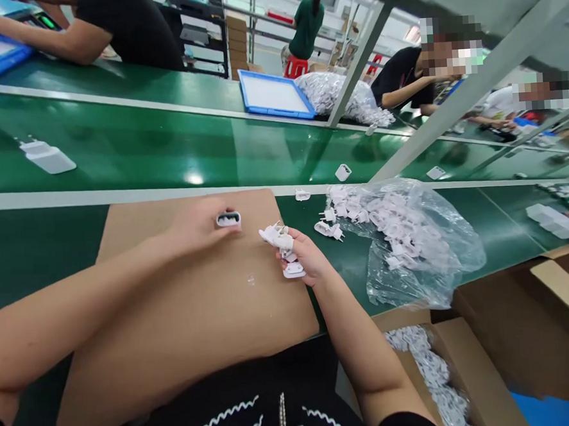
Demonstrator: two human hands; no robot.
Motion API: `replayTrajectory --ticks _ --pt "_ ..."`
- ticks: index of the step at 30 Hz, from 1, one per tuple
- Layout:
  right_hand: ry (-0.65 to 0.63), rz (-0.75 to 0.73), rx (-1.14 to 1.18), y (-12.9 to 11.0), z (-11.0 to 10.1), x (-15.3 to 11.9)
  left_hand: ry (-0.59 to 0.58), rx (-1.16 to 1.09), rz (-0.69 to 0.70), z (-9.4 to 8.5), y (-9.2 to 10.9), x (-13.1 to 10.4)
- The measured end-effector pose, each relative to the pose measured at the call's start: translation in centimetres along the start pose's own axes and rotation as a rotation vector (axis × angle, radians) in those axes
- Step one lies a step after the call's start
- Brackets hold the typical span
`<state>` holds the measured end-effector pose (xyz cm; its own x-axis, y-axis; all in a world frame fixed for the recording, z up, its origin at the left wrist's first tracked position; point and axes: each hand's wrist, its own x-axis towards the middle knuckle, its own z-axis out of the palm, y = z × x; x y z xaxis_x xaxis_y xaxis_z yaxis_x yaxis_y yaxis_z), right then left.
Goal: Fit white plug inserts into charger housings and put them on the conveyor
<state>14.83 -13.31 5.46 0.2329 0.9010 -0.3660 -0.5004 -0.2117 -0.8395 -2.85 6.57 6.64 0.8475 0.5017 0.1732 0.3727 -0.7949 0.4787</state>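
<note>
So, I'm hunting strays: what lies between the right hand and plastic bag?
The head view shows loose white plug pieces on the green tabletop, between the right hand and the bag.

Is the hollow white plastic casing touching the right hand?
Apart: in the head view, brown cardboard shows between the hollow white plastic casing in the left hand and the right hand.

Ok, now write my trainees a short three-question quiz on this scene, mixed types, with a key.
1. True or false: the right hand is empty.
2. The left hand holds: A) a screwdriver, B) a white casing with an open end, C) a red cap.
3. Fill the gap: the cardboard sheet lies on a ____ tabletop.

Key: 1. False; it holds several white pieces. 2. B. 3. Green.
</note>
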Motion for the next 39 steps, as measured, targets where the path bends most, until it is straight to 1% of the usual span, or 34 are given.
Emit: replayTrajectory --ticks 3,4,6,8,10,14,16,19,21,23,25,27,29,30,32,34,36,39 --pt "-0.072 -0.012 -0.327 0.3 0.4 -0.7 -0.005 -0.041 0.046 1.5 1.5 -4.7" --pt "-0.101 -0.033 -0.440 0.3 0.4 -1.0 0.002 -0.069 0.047 1.9 1.8 -5.7" --pt "-0.144 -0.094 -0.653 0.3 0.4 -1.4 0.038 -0.159 0.032 2.7 1.9 -7.1" --pt "-0.166 -0.157 -0.847 0.2 0.3 -1.6 0.083 -0.253 0.021 3.2 1.6 -7.7" --pt "-0.187 -0.216 -1.039 0.3 0.1 -1.7 0.117 -0.298 0.048 3.6 1.2 -7.7" --pt "-0.197 -0.372 -1.388 0.7 -0.2 -1.9 0.149 -0.283 0.181 3.8 0.8 -7.3" --pt "-0.190 -0.421 -1.492 0.8 -0.2 -2.1 0.158 -0.282 0.235 3.9 0.7 -7.1" --pt "-0.180 -0.411 -1.499 0.5 -0.3 -2.3 0.190 -0.288 0.290 4.1 0.8 -7.0" --pt "-0.144 -0.385 -1.418 0.1 -0.4 -2.6 0.210 -0.282 0.312 4.1 0.7 -7.0" --pt "-0.079 -0.343 -1.304 -0.4 -0.4 -2.9 0.229 -0.257 0.331 4.1 0.8 -7.1" --pt "-0.038 -0.288 -1.202 -0.7 -0.4 -3.3 0.277 -0.201 0.361 4.1 0.8 -7.1" --pt "-0.060 -0.247 -1.161 -0.8 -0.1 -3.6 0.349 -0.131 0.401 4.2 0.8 -7.2" --pt "-0.088 -0.224 -1.191 -0.5 0.5 -3.7 0.403 -0.076 0.428 4.2 0.9 -7.2" --pt "-0.077 -0.210 -1.225 -0.3 0.8 -3.7 0.416 -0.059 0.432 4.2 0.9 -7.1" --pt "-0.011 -0.177 -1.304 0.3 1.5 -3.4 0.430 -0.033 0.430 4.3 0.8 -7.1" --pt "0.083 -0.166 -1.379 0.8 2.0 -3.2 0.437 -0.005 0.435 4.3 0.8 -7.1" --pt "0.133 -0.188 -1.438 1.3 2.4 -3.0 0.449 0.013 0.440 4.3 0.8 -7.1" --pt "0.114 -0.253 -1.459 1.7 2.8 -2.9 0.440 -0.040 0.430 4.3 0.8 -7.1"
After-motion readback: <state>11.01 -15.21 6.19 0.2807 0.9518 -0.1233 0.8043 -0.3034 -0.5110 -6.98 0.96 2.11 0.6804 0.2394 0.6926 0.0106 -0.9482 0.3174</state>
